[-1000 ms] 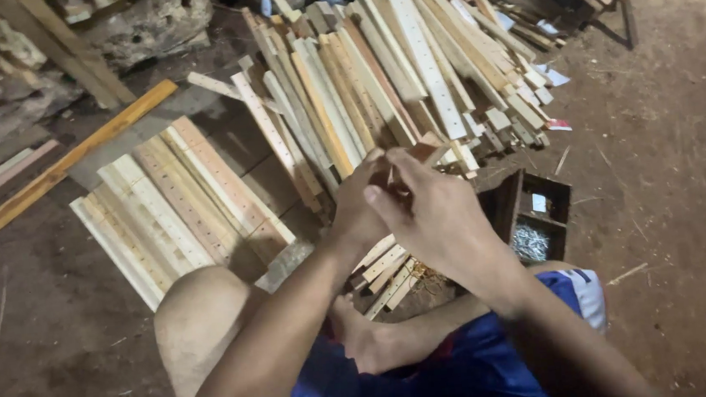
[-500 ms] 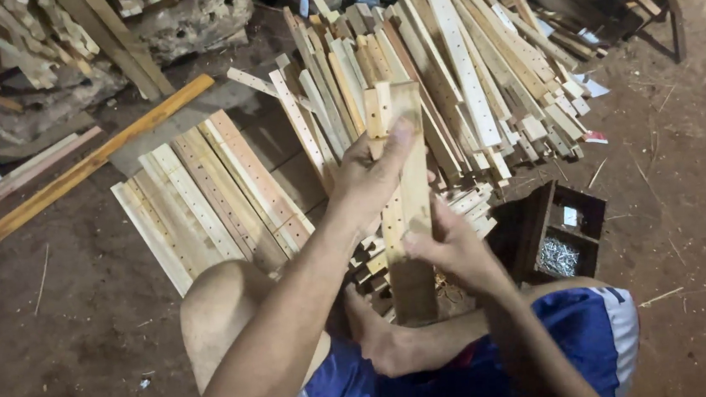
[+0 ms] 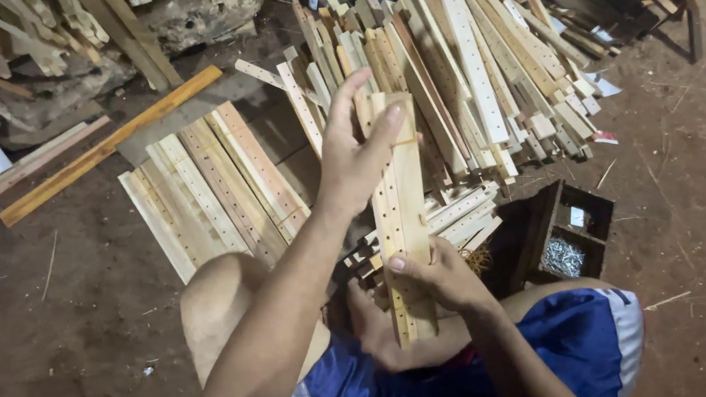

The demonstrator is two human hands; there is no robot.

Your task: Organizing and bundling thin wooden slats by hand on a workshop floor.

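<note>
Holding: left hand (image 3: 349,152) is pressed flat against the top of two drilled wooden slats (image 3: 401,220), fingers partly spread, thumb across the face.
Right hand: right hand (image 3: 435,276) is clamped round the lower part of the same pair.
Where the slats are: upright between both hands, over the lap.
Tip: I'd square the ends and edges flush before letting go of anything.
Beyond the hands: big slat pile (image 3: 461,72); flat row of strips (image 3: 210,193) to the left; dark box of nails (image 3: 566,236) just right.
</note>
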